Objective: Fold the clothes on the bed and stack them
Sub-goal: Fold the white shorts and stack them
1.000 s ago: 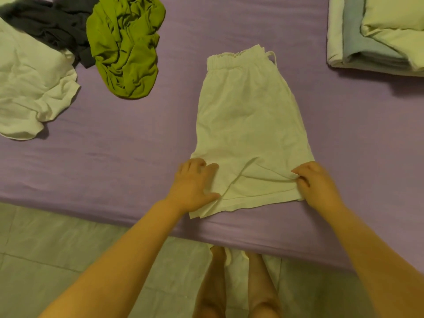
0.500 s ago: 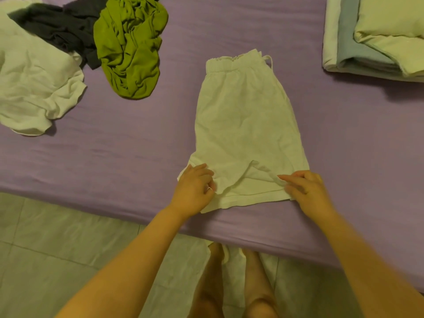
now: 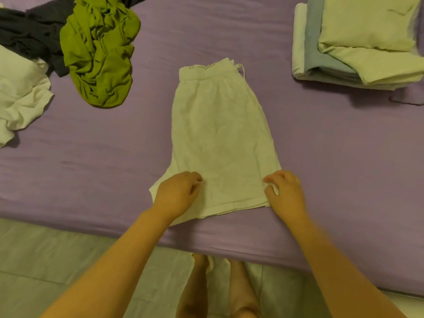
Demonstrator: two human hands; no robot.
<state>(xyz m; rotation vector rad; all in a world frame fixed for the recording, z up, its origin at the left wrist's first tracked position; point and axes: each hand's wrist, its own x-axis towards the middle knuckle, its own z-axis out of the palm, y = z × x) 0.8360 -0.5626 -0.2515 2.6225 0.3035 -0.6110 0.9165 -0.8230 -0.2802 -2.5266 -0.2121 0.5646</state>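
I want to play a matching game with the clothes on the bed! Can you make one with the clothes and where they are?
Things:
1. white shorts
2. green garment
3. folded stack
4. dark garment

Places:
A. far right
B. far left corner
C. middle, under both hands
D. crumpled, just right of the dark one

Pairs: 1-C, 2-D, 3-A, 4-B

Six garments or more are lying on one purple bed (image 3: 321, 157). One pair of white shorts (image 3: 220, 138) is lying flat in the middle. Three crumpled pieces are sitting at the far left: one green (image 3: 98, 53), one dark grey (image 3: 29, 35), one white (image 3: 20, 92). One folded stack (image 3: 358, 42) is showing at least three layers. Two hands, the left hand (image 3: 176, 196) and the right hand (image 3: 285, 191), are showing.
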